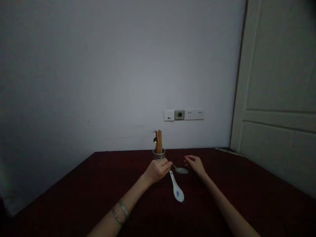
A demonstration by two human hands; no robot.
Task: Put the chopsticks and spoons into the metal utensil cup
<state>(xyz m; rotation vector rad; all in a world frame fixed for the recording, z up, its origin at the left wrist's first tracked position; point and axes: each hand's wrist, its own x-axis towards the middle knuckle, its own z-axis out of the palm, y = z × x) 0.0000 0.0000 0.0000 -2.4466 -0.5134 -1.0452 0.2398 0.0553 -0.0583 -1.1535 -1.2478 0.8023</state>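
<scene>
My left hand [159, 169] is closed in a pinch around the thin handle of a metal spoon [182, 171]. The spoon's bowl points right, low over the table. To its right, my right hand [194, 163] hovers with loosely bent fingers slightly apart and nothing visible in them. A white ceramic soup spoon [177, 190] with a blue mark in its bowl lies below the metal one, handle pointing away from me. Just behind my left hand stands a metal cup [158, 155], partly hidden, holding wooden chopsticks [159, 141] and a small shiny spoon [155, 140].
The dark red table [103, 187] runs back to a pale wall [123, 72]. Sockets and switch plates [194, 114] are set in the wall. A white panelled door [278, 98] is at the right. A thin flat item [228, 151] lies at the table's far right corner.
</scene>
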